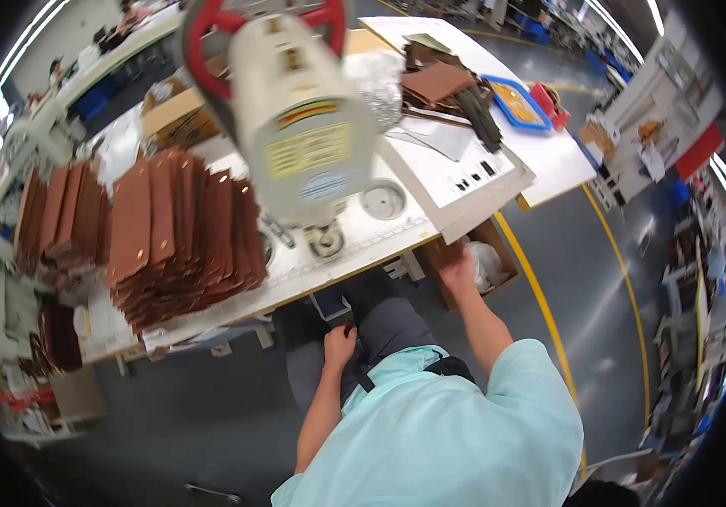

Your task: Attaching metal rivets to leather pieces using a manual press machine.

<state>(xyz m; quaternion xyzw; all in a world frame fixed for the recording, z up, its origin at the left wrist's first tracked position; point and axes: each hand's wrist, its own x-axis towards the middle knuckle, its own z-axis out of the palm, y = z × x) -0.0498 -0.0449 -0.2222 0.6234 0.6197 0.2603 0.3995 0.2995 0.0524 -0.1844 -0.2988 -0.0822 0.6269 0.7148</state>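
Observation:
My left hand rests on my thigh, its fingers curled in, and I see nothing in it. My right hand reaches down at the table's front edge into a cardboard box below. Its fingers are mostly hidden there, beside something reddish brown; whether it grips anything does not show. A clear plastic bag lies in the box next to that hand. Above my lap stands a pale sewing-type machine with a red handwheel. Left of it are tall stacks of brown leather pieces with small gold-coloured fittings.
A white-topped table runs across in front of me. A board overhangs its front edge at the right. Behind lie dark and brown leather pieces and a blue tray. Another cardboard box stands behind the stacks.

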